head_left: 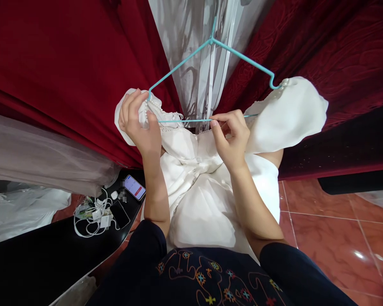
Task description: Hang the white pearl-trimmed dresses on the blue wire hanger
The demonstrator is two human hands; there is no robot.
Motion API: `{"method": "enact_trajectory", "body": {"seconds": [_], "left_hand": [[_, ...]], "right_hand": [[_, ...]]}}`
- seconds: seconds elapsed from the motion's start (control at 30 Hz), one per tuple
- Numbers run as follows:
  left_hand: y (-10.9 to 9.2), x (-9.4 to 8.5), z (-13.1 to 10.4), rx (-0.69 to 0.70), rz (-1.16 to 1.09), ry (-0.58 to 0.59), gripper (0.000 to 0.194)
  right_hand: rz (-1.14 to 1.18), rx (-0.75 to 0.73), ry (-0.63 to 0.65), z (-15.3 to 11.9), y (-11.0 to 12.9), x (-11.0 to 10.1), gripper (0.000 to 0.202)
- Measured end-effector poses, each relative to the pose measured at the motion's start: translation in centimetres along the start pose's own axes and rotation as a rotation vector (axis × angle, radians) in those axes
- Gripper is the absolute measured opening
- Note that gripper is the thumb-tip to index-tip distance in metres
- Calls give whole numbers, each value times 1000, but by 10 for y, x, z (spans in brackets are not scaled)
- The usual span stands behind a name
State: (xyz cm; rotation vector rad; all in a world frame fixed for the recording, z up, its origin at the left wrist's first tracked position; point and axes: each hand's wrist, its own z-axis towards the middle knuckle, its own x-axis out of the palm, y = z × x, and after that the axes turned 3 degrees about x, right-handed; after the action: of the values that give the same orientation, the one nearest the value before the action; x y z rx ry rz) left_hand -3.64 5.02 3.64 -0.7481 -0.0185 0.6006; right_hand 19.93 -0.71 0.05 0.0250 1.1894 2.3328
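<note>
A white dress (204,208) with puffed sleeves and pearl trim hangs in front of me on a light-blue hanger (242,57). At the left end of the hanger, my left hand (142,127) is closed on the dress's left puffed sleeve, its fingertips by the hanger's notch and the string of pearls. My right hand (232,138) pinches the hanger's thin lower bar between thumb and fingers near the middle of the neckline. The right puffed sleeve (288,114) covers the bar's far end, and its pearl strap sits in the hanger's right notch.
Red curtains (67,63) hang on both sides, with sheer white fabric (191,55) between them. To the left, a black bench (35,263) holds a lit phone (134,187), a dark phone (119,214) and tangled white cables (83,231). Reddish floor tiles (325,229) lie at right.
</note>
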Motion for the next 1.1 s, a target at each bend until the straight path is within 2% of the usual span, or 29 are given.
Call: {"method": "enact_trajectory", "body": {"seconds": [0.1,0.2,0.33,0.4,0.5,0.57,0.6,0.77,0.83,0.9,1.0,1.1], "left_hand": [[-1,1,6,-48,-81,-60,18],[1,-5,16,-9,-121,-150,18],[21,-21,26,28,-136,-320,24],[33,-28,23,1,-143,-395,21],[43,-33,5,-27,-134,-466,14],[42,-32,-13,-45,-138,-427,19],[40,-31,-21,-68,-146,-366,21],[23,-15,-46,-228,-272,161,32],[12,-4,-49,-201,-370,246,43],[-1,9,-52,-168,-468,230,50],[-21,26,-58,-195,-561,114,40],[-35,36,-62,-260,-601,11,37]], "right_hand": [[-13,-3,-14,1,-2,-1,30],[-12,-24,-23,3,-4,-4,28],[-45,-41,-28,4,-5,-9,28],[-53,-46,-22,4,-4,-11,30],[-39,-37,8,4,-3,-10,32],[-39,-24,20,4,-3,-9,34],[-46,-20,18,4,-3,-8,35],[-75,-3,-6,4,-3,-4,35],[-73,-4,-12,4,-2,-5,34],[-72,-15,-18,3,-2,-5,33],[-60,-32,-1,2,-1,-5,29],[-51,-43,20,-2,2,-5,25]]}}
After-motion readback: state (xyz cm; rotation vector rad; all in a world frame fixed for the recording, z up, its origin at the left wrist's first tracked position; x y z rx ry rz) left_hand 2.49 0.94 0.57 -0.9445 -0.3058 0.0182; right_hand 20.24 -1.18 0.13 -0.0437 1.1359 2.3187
